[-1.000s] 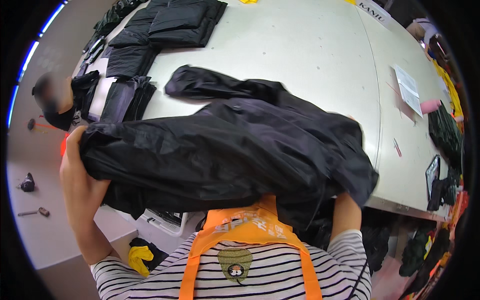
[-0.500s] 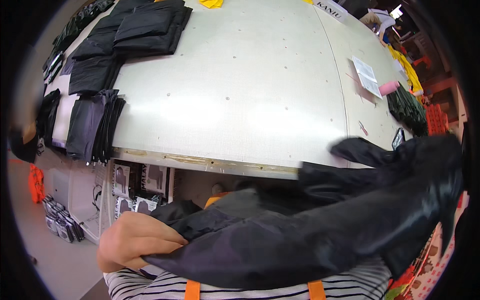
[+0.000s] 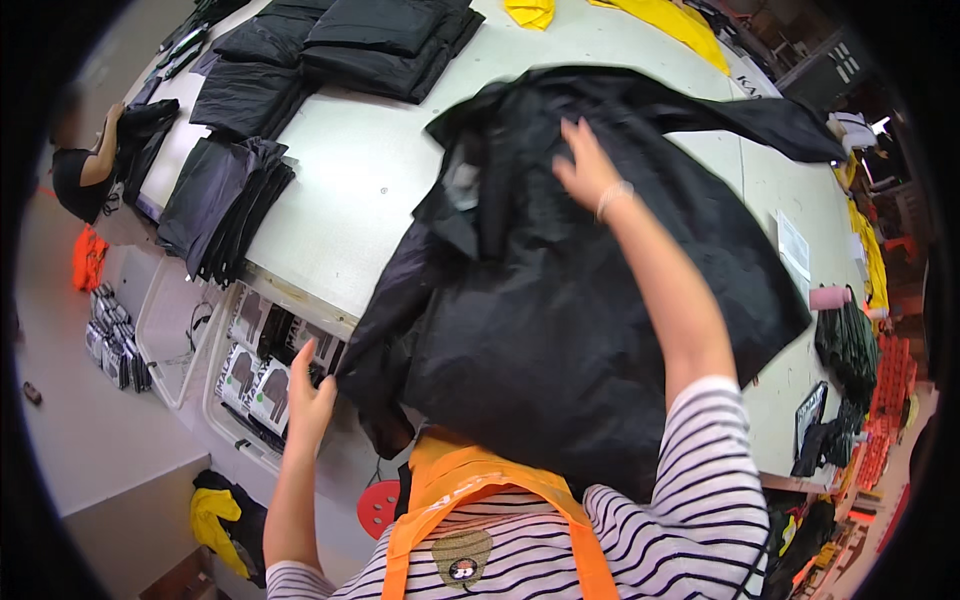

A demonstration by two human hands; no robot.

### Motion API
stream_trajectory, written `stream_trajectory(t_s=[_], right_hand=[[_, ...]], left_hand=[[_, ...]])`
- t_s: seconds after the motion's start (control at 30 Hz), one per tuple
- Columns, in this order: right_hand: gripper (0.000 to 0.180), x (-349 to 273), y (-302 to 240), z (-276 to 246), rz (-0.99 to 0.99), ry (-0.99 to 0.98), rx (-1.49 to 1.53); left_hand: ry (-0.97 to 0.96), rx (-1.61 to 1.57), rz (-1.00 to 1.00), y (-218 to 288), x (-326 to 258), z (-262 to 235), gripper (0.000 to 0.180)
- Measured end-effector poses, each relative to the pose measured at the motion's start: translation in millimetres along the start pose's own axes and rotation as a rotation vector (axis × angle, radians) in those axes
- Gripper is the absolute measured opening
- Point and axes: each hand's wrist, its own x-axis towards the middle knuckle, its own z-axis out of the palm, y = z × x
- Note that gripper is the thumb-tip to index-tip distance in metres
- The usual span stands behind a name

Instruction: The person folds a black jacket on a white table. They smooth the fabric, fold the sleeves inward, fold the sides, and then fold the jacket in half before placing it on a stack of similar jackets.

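Note:
A black long-sleeved jacket [image 3: 560, 330] is spread over the pale table, its collar end toward the far side and its lower edge hanging over the near edge by my orange apron. One sleeve reaches out to the far right; the other hangs down at the left. My right hand [image 3: 590, 170] is over the upper part of the jacket with fingers apart, holding nothing. To the left of the hanging sleeve, my left hand [image 3: 312, 395] is raised with thumb and fingers apart and grips nothing.
Folded black garments [image 3: 370, 40] are stacked at the far left, with more [image 3: 225, 205] at the table's left edge. Packaged garments [image 3: 265, 375] sit below the table. A pink thread cone [image 3: 830, 298] and papers [image 3: 793, 245] are at the right. Another person [image 3: 85, 175] works at the left.
The jacket, earlier bunched across my front and held in my left hand, is now spread over the table. My left hand has let go; my right hand has come into view. The view has shifted.

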Motion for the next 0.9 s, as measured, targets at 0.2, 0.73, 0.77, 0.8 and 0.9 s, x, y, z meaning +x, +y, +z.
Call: stream_trajectory(t_s=[0.2,0.73,0.77,0.8,0.9], right_hand=[[0.073,-188.0,7.5,42.0,0.564,-0.162,-0.445],[0.07,-173.8,115.6,37.8,0.506,-0.131,-0.587],[0.069,-173.0,113.6,41.0,0.529,-0.081,-0.65],[0.067,-174.4,99.4,44.6,0.528,-0.06,-0.693],[0.065,-179.8,13.6,51.6,0.519,-0.051,-0.513]], left_hand=[[0.162,0.482,0.27,73.3,88.0,133.6,0.111],[0.916,0.537,-0.023,-37.5,288.7,48.9,0.047],[0.766,0.588,0.328,-20.2,272.4,62.7,0.053],[0.62,0.708,0.408,-14.0,253.3,79.0,0.054],[0.195,0.959,0.417,20.2,198.5,106.5,0.067]])
